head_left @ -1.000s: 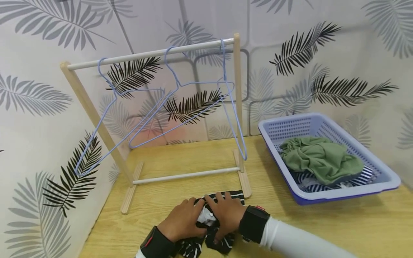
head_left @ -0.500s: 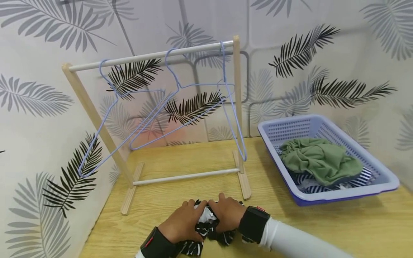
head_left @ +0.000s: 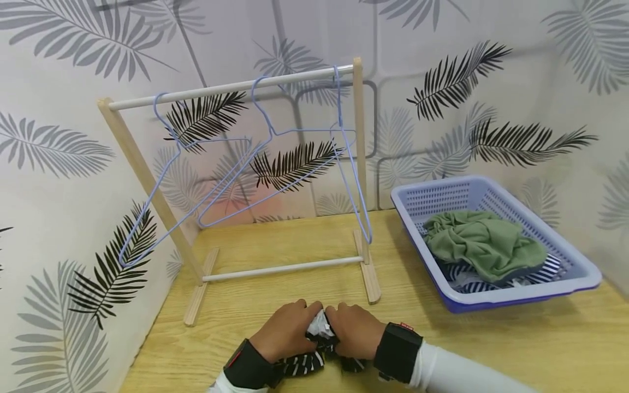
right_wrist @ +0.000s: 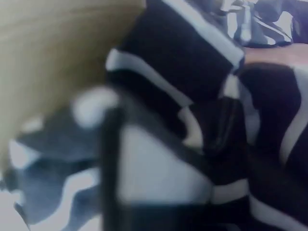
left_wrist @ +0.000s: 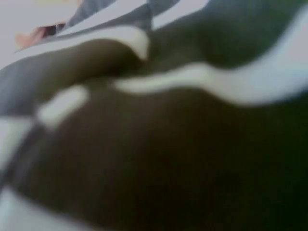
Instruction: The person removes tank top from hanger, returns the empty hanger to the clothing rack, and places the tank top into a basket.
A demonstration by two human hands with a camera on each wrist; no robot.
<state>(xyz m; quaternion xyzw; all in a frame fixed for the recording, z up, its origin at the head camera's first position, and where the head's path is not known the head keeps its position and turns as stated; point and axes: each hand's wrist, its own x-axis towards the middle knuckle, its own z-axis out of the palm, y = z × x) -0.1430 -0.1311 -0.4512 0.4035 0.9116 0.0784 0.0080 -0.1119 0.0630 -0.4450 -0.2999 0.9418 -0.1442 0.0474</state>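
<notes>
A black garment with white stripes [head_left: 301, 364] is bunched up at the near side of the table, a white-grey patch showing at its top between the hands. My left hand [head_left: 287, 331] grips its left side with curled fingers. My right hand [head_left: 357, 332] grips the right side, knuckles close to those of the left. Folds of the striped cloth [left_wrist: 144, 144] fill the left wrist view, dark and blurred. In the right wrist view the striped garment [right_wrist: 178, 86] hangs in folds beside the wood-grain surface, and a bit of skin shows at the right edge.
Beyond the hands stands a wooden rack [head_left: 360, 164] with several blue wire hangers, one of them a hanger [head_left: 269, 131] near the middle of the rail. To the right, a lavender plastic basket [head_left: 535, 297] holds a green garment [head_left: 484, 243] over striped cloth. Patterned wall covering [head_left: 432, 33] rises behind.
The fingers, spread over the garment a second ago, have curled and drawn in, gathering the cloth into a tighter bunch. Its far striped edge is no longer visible beyond the hands.
</notes>
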